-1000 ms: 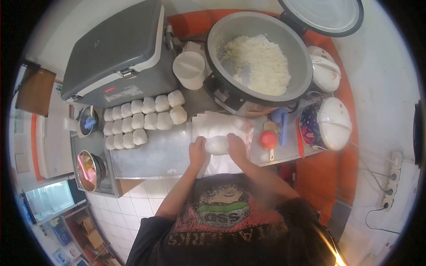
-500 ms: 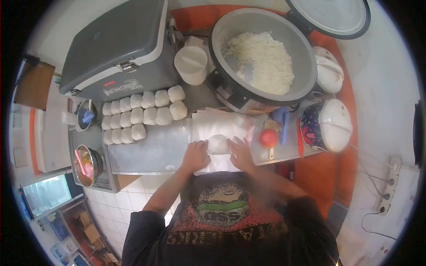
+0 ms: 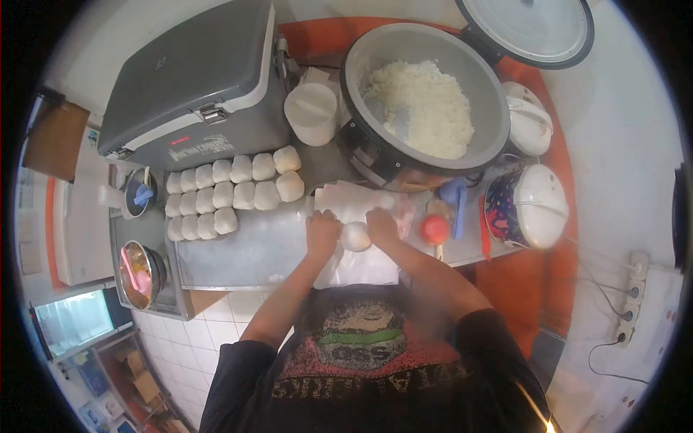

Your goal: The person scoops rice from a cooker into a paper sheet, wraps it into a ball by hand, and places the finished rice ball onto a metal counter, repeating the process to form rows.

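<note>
A rounded white packet (image 3: 356, 237) rests on a stack of white wrapping paper (image 3: 354, 268) at the table's front edge. My left hand (image 3: 323, 234) is on its left side, fingers curled in on the paper. On the other side my right hand (image 3: 382, 227) is closed on the paper, close against the packet. The fingertips of both hands are partly hidden. Beyond the paper stands a large open rice cooker (image 3: 426, 160) with cooked white rice (image 3: 426, 108) inside.
Rows of white packets (image 3: 223, 195) sit on the metal table (image 3: 238, 252) before a grey cooler box (image 3: 188, 86). A red round-headed scoop (image 3: 434, 229), a blue tool (image 3: 458, 206) and a patterned lidded pot (image 3: 530, 207) are at right. A bowl (image 3: 142, 274) with a pink spoon stands left.
My fingers, spread beside the white mound before, have curled in. Both hands have shifted slightly away from me, and the packet looks smaller and rounder. The view has tilted a little.
</note>
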`<control>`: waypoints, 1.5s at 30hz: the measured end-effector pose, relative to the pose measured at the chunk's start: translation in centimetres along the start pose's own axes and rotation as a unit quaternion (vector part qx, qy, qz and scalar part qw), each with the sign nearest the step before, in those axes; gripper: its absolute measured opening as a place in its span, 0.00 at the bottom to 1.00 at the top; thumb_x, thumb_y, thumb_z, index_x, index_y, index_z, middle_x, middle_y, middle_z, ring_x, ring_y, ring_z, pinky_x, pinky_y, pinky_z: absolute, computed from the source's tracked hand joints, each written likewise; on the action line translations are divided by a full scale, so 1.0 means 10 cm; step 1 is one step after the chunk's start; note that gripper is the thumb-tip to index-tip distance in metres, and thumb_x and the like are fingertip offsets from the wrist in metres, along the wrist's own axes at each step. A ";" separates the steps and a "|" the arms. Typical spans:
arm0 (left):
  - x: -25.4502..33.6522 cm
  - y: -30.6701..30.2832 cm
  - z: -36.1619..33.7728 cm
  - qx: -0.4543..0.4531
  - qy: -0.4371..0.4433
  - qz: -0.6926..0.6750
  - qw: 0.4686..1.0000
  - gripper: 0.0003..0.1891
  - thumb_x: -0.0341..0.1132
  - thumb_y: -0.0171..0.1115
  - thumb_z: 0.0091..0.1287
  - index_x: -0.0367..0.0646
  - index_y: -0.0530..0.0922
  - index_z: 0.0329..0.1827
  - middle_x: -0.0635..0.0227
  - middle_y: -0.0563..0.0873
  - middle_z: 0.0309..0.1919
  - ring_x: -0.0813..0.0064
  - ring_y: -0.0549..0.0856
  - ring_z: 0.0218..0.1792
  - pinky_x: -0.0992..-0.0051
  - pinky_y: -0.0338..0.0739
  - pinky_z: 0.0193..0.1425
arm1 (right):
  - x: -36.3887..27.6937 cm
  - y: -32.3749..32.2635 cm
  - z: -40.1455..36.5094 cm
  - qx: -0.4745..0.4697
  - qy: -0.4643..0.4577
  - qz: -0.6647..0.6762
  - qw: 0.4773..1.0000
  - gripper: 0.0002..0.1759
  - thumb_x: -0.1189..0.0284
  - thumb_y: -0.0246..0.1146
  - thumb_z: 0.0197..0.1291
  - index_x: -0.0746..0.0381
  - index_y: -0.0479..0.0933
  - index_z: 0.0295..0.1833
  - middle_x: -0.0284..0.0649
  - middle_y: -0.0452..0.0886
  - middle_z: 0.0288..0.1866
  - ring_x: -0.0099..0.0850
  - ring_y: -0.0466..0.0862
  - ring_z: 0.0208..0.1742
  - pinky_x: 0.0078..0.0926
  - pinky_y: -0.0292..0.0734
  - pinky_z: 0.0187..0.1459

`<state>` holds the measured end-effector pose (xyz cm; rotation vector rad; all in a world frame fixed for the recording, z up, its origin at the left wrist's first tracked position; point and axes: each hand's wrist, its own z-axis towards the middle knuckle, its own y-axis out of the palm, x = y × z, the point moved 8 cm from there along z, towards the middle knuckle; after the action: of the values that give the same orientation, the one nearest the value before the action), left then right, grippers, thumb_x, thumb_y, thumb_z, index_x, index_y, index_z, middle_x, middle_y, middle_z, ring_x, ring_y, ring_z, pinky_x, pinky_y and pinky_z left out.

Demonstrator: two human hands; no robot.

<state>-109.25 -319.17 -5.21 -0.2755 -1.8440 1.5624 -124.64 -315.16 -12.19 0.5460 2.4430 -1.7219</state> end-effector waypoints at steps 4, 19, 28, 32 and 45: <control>0.07 0.03 -0.32 0.072 0.025 0.009 0.997 0.03 0.32 0.62 0.59 0.48 0.82 0.28 0.68 0.80 0.34 0.62 0.77 0.40 0.60 0.70 0.43 | 0.17 0.27 -0.05 -0.060 0.143 0.093 0.984 0.14 0.66 0.60 0.61 0.65 0.84 0.43 0.56 0.80 0.55 0.48 0.84 0.54 0.44 0.82 0.53; -0.15 -0.04 -0.58 0.043 -0.082 -0.300 0.949 0.14 0.27 0.57 0.68 0.41 0.83 0.54 0.64 0.82 0.57 0.56 0.76 0.47 0.64 0.70 0.56 | -0.65 -0.32 -0.67 0.176 0.120 0.450 0.868 0.40 0.64 0.77 0.43 0.66 0.67 0.60 0.53 0.75 0.52 0.44 0.77 0.56 0.40 0.75 0.55; -0.38 0.06 -0.69 -0.042 -0.281 -0.683 0.673 0.22 0.33 0.57 0.76 0.40 0.71 0.71 0.65 0.80 0.59 0.73 0.77 0.59 0.70 0.69 0.69 | -0.91 -0.67 -0.29 0.105 0.034 0.570 0.814 0.48 0.67 0.79 0.43 0.64 0.65 0.71 0.49 0.79 0.58 0.37 0.80 0.58 0.33 0.77 0.56; -0.44 -0.12 -0.65 0.141 -0.216 -0.715 0.650 0.28 0.27 0.61 0.71 0.40 0.66 0.74 0.62 0.80 0.56 0.73 0.80 0.56 0.69 0.75 0.65 | -1.26 -0.51 -0.03 -0.003 0.116 0.698 0.707 0.48 0.68 0.74 0.55 0.65 0.57 0.77 0.49 0.69 0.69 0.39 0.73 0.68 0.35 0.75 0.61; -2.46 0.22 -1.22 0.361 -0.455 -0.705 0.406 0.26 0.35 0.63 0.63 0.31 0.71 0.62 0.56 0.78 0.55 0.63 0.80 0.53 0.62 0.80 0.53 | 0.82 -0.36 -0.45 0.319 0.166 0.667 0.653 0.24 0.73 0.61 0.64 0.63 0.71 0.65 0.47 0.74 0.64 0.38 0.75 0.63 0.37 0.68 0.68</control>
<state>-84.17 -323.06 -15.84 2.2987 -0.8160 0.8164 -132.98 -310.17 -9.79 2.1089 0.6439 -1.5520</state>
